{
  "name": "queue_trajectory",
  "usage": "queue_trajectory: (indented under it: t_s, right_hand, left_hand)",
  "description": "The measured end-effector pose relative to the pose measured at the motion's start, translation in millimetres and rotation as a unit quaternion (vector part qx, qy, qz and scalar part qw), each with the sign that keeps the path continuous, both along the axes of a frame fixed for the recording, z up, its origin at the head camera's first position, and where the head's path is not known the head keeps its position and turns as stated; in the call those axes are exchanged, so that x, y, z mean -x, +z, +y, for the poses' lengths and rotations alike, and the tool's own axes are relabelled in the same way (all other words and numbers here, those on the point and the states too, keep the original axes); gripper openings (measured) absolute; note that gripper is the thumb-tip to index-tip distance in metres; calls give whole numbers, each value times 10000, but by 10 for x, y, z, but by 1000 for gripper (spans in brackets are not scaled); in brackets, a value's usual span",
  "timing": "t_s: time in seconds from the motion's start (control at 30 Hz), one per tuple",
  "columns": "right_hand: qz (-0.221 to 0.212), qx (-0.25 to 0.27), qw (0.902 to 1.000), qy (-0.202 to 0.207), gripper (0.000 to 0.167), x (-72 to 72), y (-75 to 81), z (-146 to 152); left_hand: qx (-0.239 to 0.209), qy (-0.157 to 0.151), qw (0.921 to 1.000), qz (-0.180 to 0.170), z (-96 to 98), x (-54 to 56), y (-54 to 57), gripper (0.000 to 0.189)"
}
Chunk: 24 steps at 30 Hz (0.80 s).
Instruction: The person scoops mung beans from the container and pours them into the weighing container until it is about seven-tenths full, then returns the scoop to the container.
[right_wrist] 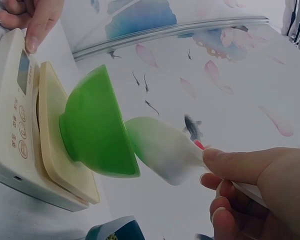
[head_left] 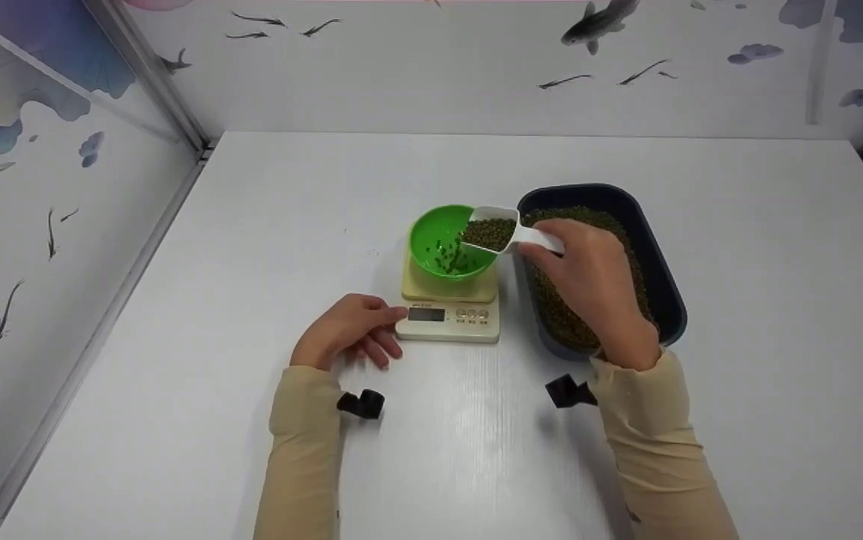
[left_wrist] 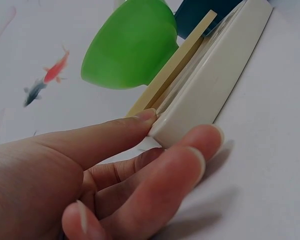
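Note:
A kitchen scale (head_left: 447, 331) with a small display and round buttons stands on the table, and on its yellowish platform sits a green bowl (head_left: 431, 238). Small dark-green beans lie in the bottom of the bowl. My right hand (head_left: 588, 274) grips the handle of a white scoop (head_left: 502, 214) loaded with the same beans; the scoop tilts over the bowl's right rim. In the right wrist view the scoop (right_wrist: 165, 150) overlaps the rim. My left hand (head_left: 349, 330) touches the scale's front left corner with its thumb (left_wrist: 125, 135), its other fingers loosely bent beside it.
Right of the scale stands a dark blue tub (head_left: 660, 274) holding many more beans, partly under my right forearm. Black wrist mounts (head_left: 362, 404) stick out from both sleeves. Panels printed with fish (head_left: 600, 22) border the white table (head_left: 289, 195) at the back and left.

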State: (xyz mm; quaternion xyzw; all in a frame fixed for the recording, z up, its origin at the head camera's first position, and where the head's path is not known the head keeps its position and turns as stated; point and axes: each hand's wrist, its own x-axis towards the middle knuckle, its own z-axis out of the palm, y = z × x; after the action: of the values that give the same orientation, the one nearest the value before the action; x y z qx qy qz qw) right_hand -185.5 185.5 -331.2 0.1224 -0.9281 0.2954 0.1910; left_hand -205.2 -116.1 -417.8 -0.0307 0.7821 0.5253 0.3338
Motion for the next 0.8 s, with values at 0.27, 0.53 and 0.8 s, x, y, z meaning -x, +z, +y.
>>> queue_trajectory:
  t_s: [0.27, 0.53, 0.8]
  right_hand:
    - [51, -12, 10000, 35, 38, -6, -6, 1]
    - [88, -112, 9999, -8, 38, -13, -19, -4]
    - [37, -178, 9998, -8, 39, -12, 8, -9]
  left_hand:
    - [69, -80, 9999, 50, -4, -16, 13, 48]
    - [59, -46, 10000, 19, 3, -18, 17, 47]
    - [149, 5, 9999, -9, -1, -9, 11, 46]
